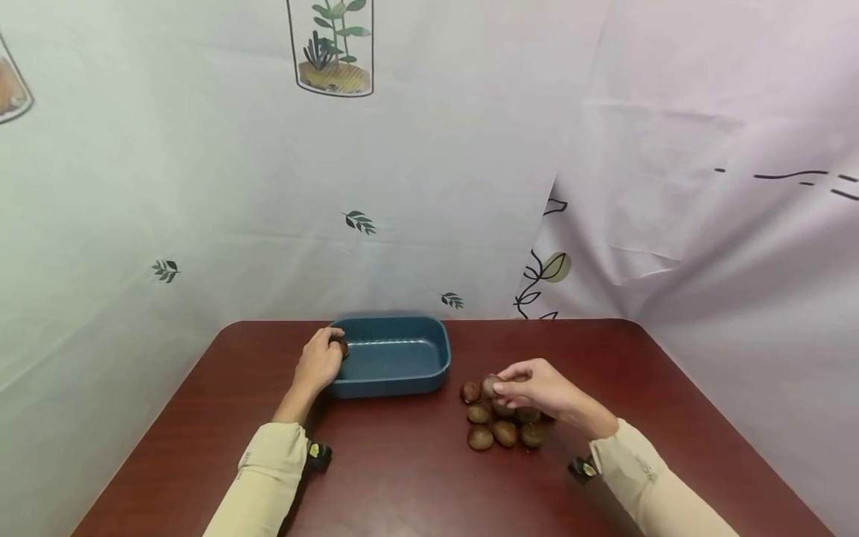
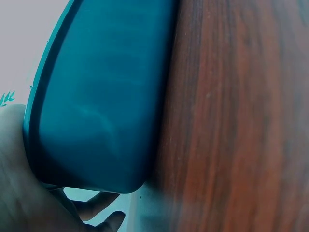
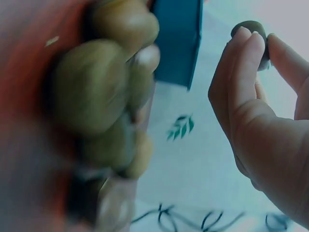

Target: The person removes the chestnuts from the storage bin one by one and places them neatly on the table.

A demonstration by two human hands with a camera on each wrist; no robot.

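A blue rectangular dish (image 1: 396,386) stands at the back of the table. My left hand (image 1: 321,358) grips its left end, straddling the wall; some fingers show outside it in the left wrist view. Beside those fingertips, inside the dish, a brown rounded piece (image 1: 344,348) is partly hidden by the hand. My right hand (image 1: 540,385) pinches another rounded brown piece (image 1: 492,385) between thumb and fingers, raised above the pile. Several similar smooth brown pieces (image 1: 505,433) lie clustered below it. In the right wrist view the pinched piece (image 3: 251,26) shows a dark rounded edge.
The dark red wooden table (image 1: 396,470) has its back edge against a pale patterned cloth (image 1: 436,186). The cloth also hangs on both sides. A strip of tabletop separates the dish from the pile on its right.
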